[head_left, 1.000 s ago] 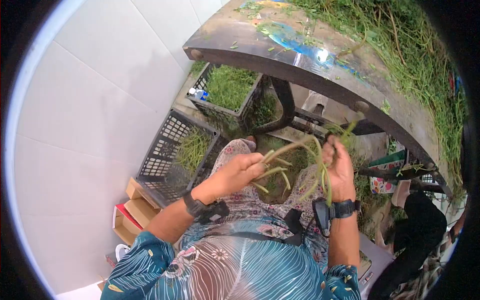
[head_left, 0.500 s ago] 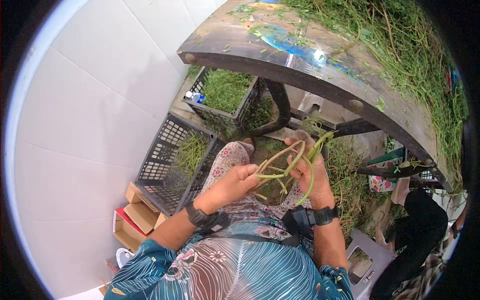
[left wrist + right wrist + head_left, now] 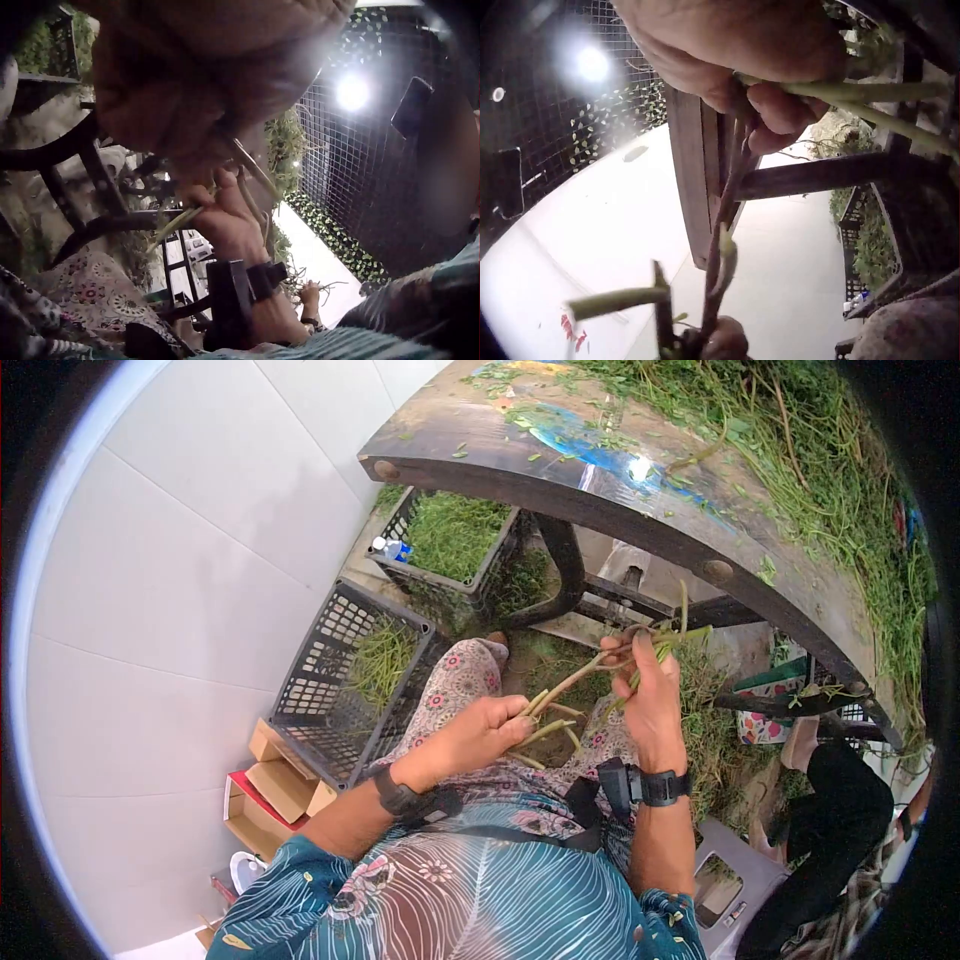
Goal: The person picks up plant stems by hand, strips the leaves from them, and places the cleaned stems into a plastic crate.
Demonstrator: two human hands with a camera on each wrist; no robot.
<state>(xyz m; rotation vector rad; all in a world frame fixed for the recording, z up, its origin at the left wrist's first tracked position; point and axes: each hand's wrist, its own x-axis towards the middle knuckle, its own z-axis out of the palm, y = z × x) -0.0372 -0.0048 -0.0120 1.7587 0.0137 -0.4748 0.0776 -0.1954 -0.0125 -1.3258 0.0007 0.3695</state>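
My left hand (image 3: 480,735) grips a small bunch of green plant stems (image 3: 545,732) over the lap, their cut ends sticking out past the thumb. A brownish stem (image 3: 575,682) runs from that bunch up to my right hand (image 3: 650,695), which pinches it along with more green stems (image 3: 695,634). In the right wrist view the brownish stem (image 3: 724,202) stretches from the right fingertips down to the left fingertips (image 3: 727,341). The left wrist view has the left hand (image 3: 210,82) large and dark above, the right hand (image 3: 232,225) just below it.
A black crate (image 3: 325,635) of cut stems (image 3: 385,660) stands at left, another crate of leafy greens (image 3: 460,535) behind it. The table (image 3: 450,430) overhead bears a heap of greens (image 3: 830,480). Plants litter the floor; cardboard boxes (image 3: 275,790) and another person's leg (image 3: 845,800) flank the lap.
My right hand came in close to the left one, then drew back up and right. Looped stems between the hands now run straighter. The left hand keeps its bunch nearly in place.
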